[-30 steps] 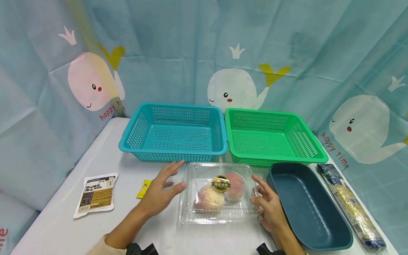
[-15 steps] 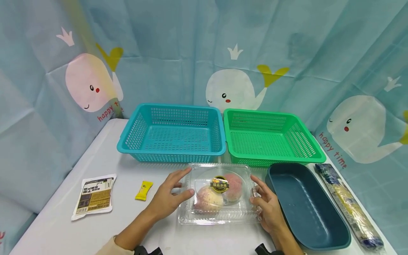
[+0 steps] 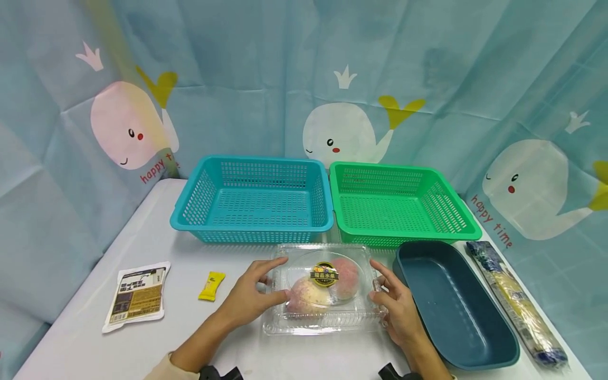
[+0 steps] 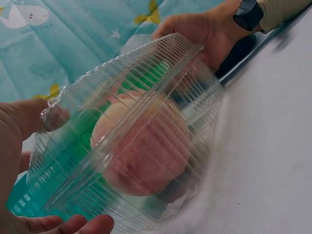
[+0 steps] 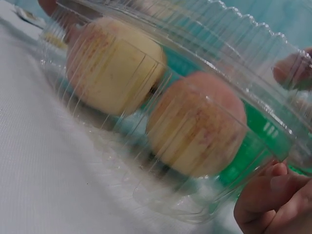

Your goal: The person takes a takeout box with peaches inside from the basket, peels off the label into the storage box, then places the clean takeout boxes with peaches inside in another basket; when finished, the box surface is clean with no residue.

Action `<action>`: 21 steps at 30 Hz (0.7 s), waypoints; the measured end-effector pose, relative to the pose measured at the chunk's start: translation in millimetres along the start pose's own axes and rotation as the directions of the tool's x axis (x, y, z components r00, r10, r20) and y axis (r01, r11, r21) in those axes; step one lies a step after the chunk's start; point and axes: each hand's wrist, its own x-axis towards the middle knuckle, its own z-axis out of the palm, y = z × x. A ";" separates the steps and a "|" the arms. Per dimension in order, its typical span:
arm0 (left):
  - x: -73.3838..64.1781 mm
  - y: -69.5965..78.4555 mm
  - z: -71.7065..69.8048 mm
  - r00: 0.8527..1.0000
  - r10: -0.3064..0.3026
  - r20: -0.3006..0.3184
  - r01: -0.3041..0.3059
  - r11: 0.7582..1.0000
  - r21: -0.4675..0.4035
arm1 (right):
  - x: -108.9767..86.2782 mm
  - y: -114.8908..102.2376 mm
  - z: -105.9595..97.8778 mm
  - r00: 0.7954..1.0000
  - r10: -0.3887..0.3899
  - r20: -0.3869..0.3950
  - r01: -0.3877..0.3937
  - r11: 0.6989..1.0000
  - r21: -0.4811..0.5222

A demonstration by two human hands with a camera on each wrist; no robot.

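Note:
A clear plastic clamshell box [image 3: 328, 321] with a black and gold label [image 3: 324, 275] stands on the white table, its lid closed. Inside lie two peaches, one pale yellow and pink [image 3: 310, 295], the other redder [image 3: 345, 278]. My left hand [image 3: 250, 295] grips the box's left side, thumb and fingers spread along it. On the opposite side my right hand [image 3: 400, 306] holds the box between thumb and fingers. The right wrist view shows both peaches [image 5: 197, 124] through the ribbed wall. Whether the box's base touches the table all round cannot be told.
Behind the box stand a blue basket [image 3: 252, 236] and a green basket [image 3: 408, 232]. A dark blue tub [image 3: 456, 306] is close by my right hand, with a long clear-wrapped package [image 3: 518, 301] beyond it. Leftward lie a yellow sachet [image 3: 211, 286] and a flat brown-and-white pouch [image 3: 136, 296].
My left hand has moved right, from beside the box onto its left side, and now grips it. The right hand keeps its hold. The view has shifted slightly.

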 end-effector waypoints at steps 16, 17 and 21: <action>2.6 4.5 1.0 0.994 -0.091 0.052 0.100 0.969 -0.226 | -1.5 -25.0 7.5 0.986 0.085 -0.146 -0.135 0.916 -0.378; 2.6 4.8 1.0 0.994 -0.093 0.056 0.104 0.967 -0.234 | -2.3 -28.0 8.0 0.983 0.099 -0.153 -0.154 0.902 -0.403; 2.7 5.5 1.2 0.993 -0.096 0.069 0.110 0.961 -0.254 | -6.0 -40.7 10.5 0.979 0.114 -0.168 -0.184 0.851 -0.492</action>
